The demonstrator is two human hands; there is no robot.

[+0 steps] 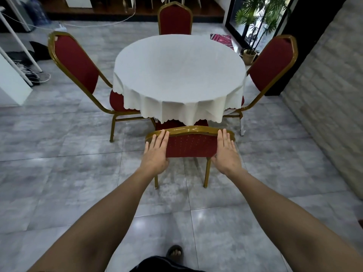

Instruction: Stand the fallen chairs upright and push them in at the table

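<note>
A round table (179, 75) under a white cloth stands mid-room. Several red chairs with gold frames stand upright around it: one at the left (76, 63), one at the far side (174, 18), one at the right (271, 63). The near chair (191, 147) stands upright in front of me, its seat tucked under the cloth edge. My left hand (157, 152) lies flat against the left side of its backrest, fingers straight and together. My right hand (225, 151) lies flat against the right side in the same way. Neither hand curls around the frame.
Grey tiled floor all round. A white panel and cables (29, 73) lie at the left. A potted plant (249, 54) and a pink striped mat (222, 39) sit at the back right by a glass door. A brick-pattern wall (324, 95) runs along the right. My sandalled foot (174, 253) shows below.
</note>
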